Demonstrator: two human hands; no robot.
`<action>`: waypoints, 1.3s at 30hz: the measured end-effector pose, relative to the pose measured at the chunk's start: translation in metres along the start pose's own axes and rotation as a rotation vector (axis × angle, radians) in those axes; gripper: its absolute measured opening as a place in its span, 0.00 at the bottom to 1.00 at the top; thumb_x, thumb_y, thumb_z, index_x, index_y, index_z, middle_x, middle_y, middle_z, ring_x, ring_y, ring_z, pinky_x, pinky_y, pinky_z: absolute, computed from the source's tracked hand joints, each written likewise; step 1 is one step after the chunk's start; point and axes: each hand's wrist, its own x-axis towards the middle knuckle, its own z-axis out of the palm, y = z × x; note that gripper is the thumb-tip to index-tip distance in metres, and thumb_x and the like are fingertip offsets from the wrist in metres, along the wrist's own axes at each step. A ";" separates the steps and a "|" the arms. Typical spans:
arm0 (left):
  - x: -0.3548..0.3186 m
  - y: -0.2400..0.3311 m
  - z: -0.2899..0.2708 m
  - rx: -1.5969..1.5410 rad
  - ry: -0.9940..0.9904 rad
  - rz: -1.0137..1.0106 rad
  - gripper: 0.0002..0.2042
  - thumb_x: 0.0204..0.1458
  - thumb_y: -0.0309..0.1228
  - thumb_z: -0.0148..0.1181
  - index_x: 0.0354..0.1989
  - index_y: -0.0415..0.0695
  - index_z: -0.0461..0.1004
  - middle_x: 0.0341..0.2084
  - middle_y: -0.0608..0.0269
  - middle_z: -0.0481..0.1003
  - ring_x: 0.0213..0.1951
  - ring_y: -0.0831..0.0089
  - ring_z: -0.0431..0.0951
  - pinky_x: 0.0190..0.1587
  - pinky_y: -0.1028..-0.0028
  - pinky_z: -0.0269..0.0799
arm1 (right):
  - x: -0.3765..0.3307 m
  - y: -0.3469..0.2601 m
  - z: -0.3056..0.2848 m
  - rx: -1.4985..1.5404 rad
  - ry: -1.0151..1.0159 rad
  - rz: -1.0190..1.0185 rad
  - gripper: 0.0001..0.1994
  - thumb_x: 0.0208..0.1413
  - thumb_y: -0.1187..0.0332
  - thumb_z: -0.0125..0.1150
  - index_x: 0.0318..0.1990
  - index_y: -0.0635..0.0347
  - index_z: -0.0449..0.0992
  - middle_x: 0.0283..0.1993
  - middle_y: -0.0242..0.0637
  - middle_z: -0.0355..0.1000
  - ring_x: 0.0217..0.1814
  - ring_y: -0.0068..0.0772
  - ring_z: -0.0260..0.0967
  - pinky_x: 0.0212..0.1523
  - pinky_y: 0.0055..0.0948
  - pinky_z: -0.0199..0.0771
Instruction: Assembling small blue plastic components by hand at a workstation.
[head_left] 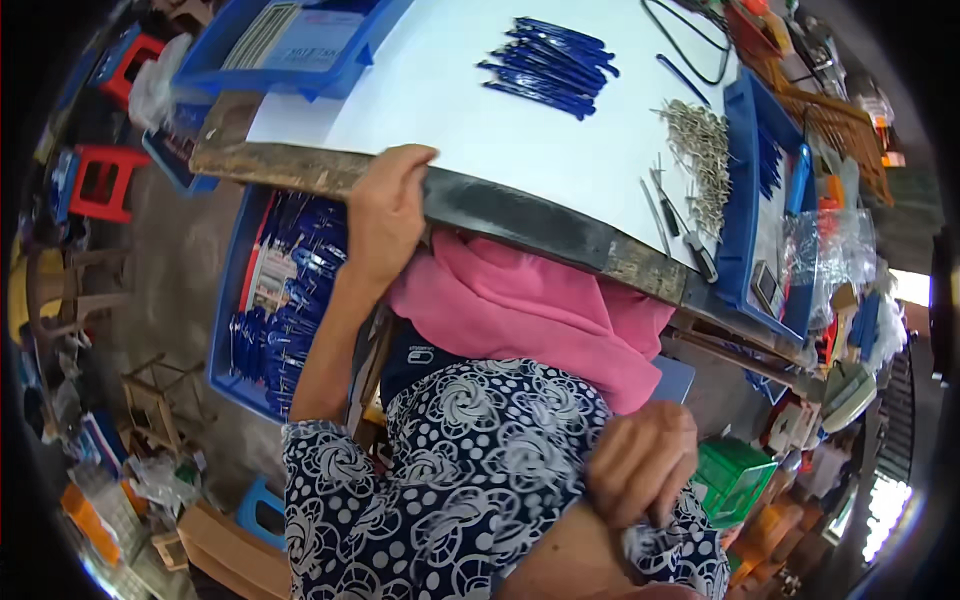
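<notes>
left hand [385, 215] is closed over the near edge of the bench [450, 90], fingers curled on top of its white surface and the palm against the dark worn edge strip, toward the near left corner. right hand [645, 460] sits low, off the bench, its fingers closed on a fold of the dark blue and white patterned garment [470, 470] over the lap. pink cloth [530, 305] lies bunched between the bench's near edge and the patterned garment. on the bench top, a pile of blue pens [550, 65] rests toward the far middle, well apart from either hand. a heap of small metal parts [700, 150] lies near the right edge, with a few slim dark tools [680, 225] just beside it toward the near right corner. a blue tray [750, 220] stands along the right edge. a second blue tray [290, 40] sits at the far left corner, holding a printed sheet. below the bench's left side, a blue bin [265, 300] on the floor holds many more blue pens. red stools [100, 180] stand farther left on the floor. a green crate [735, 475] sits low at the right, near the right hand.
</notes>
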 end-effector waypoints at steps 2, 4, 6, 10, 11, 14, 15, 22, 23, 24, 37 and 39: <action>0.008 0.004 0.032 -0.041 -0.075 0.011 0.07 0.48 0.19 0.49 0.35 0.36 0.72 0.32 0.51 0.74 0.35 0.60 0.75 0.39 0.72 0.69 | 0.001 0.000 0.003 -0.215 0.242 0.191 0.16 0.56 0.63 0.53 0.40 0.72 0.70 0.37 0.50 0.66 0.34 0.45 0.66 0.31 0.35 0.67; 0.019 0.008 0.053 -0.066 -0.146 0.014 0.08 0.48 0.19 0.49 0.36 0.36 0.72 0.33 0.51 0.74 0.36 0.61 0.76 0.40 0.73 0.69 | -0.005 0.001 0.008 -0.197 0.245 0.197 0.18 0.55 0.61 0.54 0.43 0.71 0.69 0.40 0.50 0.66 0.37 0.46 0.66 0.34 0.36 0.67; 0.031 0.005 0.071 0.008 -0.172 0.120 0.08 0.47 0.20 0.48 0.35 0.36 0.72 0.33 0.50 0.73 0.36 0.57 0.74 0.40 0.71 0.68 | -0.011 0.000 0.012 -0.178 0.292 0.166 0.22 0.55 0.54 0.51 0.42 0.70 0.67 0.40 0.50 0.63 0.39 0.49 0.63 0.36 0.39 0.65; 0.053 -0.006 0.104 0.111 -0.184 0.221 0.08 0.43 0.18 0.48 0.33 0.37 0.71 0.32 0.50 0.72 0.39 0.54 0.69 0.42 0.64 0.65 | -0.027 -0.014 0.014 -0.174 0.202 0.025 0.19 0.56 0.62 0.53 0.40 0.76 0.68 0.39 0.54 0.65 0.35 0.49 0.66 0.31 0.38 0.68; 0.057 -0.011 0.112 0.116 -0.158 0.220 0.08 0.44 0.18 0.49 0.33 0.39 0.71 0.33 0.52 0.71 0.41 0.55 0.69 0.45 0.64 0.64 | -0.030 -0.018 0.013 -0.179 0.154 0.010 0.18 0.56 0.64 0.52 0.38 0.78 0.68 0.36 0.55 0.66 0.34 0.49 0.66 0.31 0.38 0.69; 0.069 -0.020 0.132 0.230 -0.158 0.337 0.09 0.42 0.18 0.52 0.34 0.39 0.71 0.36 0.53 0.71 0.42 0.55 0.69 0.45 0.64 0.65 | -0.045 -0.021 0.016 -0.085 0.087 -0.061 0.17 0.56 0.64 0.52 0.36 0.77 0.69 0.35 0.54 0.67 0.35 0.50 0.66 0.32 0.38 0.70; 0.071 -0.023 0.136 0.278 -0.169 0.357 0.11 0.40 0.18 0.55 0.35 0.40 0.71 0.37 0.53 0.70 0.42 0.55 0.68 0.44 0.64 0.65 | -0.049 -0.018 0.016 -0.089 0.204 -0.073 0.17 0.56 0.64 0.53 0.36 0.78 0.71 0.35 0.54 0.68 0.35 0.48 0.67 0.33 0.37 0.70; 0.078 -0.026 0.143 0.324 -0.203 0.369 0.08 0.42 0.21 0.53 0.33 0.43 0.70 0.34 0.57 0.69 0.40 0.58 0.68 0.41 0.63 0.63 | -0.063 -0.016 0.022 -0.273 0.846 0.063 0.23 0.49 0.57 0.61 0.36 0.77 0.73 0.35 0.55 0.70 0.38 0.47 0.69 0.36 0.37 0.69; 0.078 -0.026 0.142 0.334 -0.223 0.350 0.09 0.42 0.23 0.55 0.34 0.45 0.70 0.33 0.60 0.69 0.39 0.59 0.68 0.39 0.63 0.62 | -0.064 -0.018 0.022 -0.263 0.935 0.147 0.26 0.44 0.53 0.64 0.34 0.76 0.73 0.34 0.52 0.71 0.38 0.45 0.69 0.37 0.35 0.69; 0.077 -0.025 0.141 0.322 -0.236 0.359 0.09 0.42 0.23 0.55 0.34 0.45 0.70 0.33 0.60 0.69 0.39 0.59 0.68 0.39 0.63 0.62 | -0.067 -0.018 0.021 -0.272 0.952 0.143 0.26 0.44 0.53 0.64 0.34 0.76 0.73 0.34 0.52 0.71 0.38 0.45 0.69 0.37 0.35 0.69; 0.052 -0.001 0.140 0.422 -0.339 0.398 0.09 0.40 0.22 0.57 0.32 0.45 0.68 0.28 0.63 0.67 0.35 0.63 0.66 0.38 0.66 0.58 | -0.111 -0.050 -0.043 -0.933 1.804 0.736 0.09 0.49 0.71 0.55 0.35 0.68 0.74 0.29 0.33 0.71 0.32 0.19 0.66 0.33 0.19 0.66; 0.051 0.000 0.139 0.430 -0.297 0.423 0.09 0.40 0.21 0.56 0.32 0.44 0.68 0.28 0.62 0.67 0.35 0.63 0.66 0.39 0.66 0.58 | -0.127 -0.052 -0.066 -1.088 1.763 0.866 0.10 0.49 0.71 0.54 0.36 0.68 0.74 0.28 0.34 0.72 0.31 0.20 0.66 0.33 0.20 0.66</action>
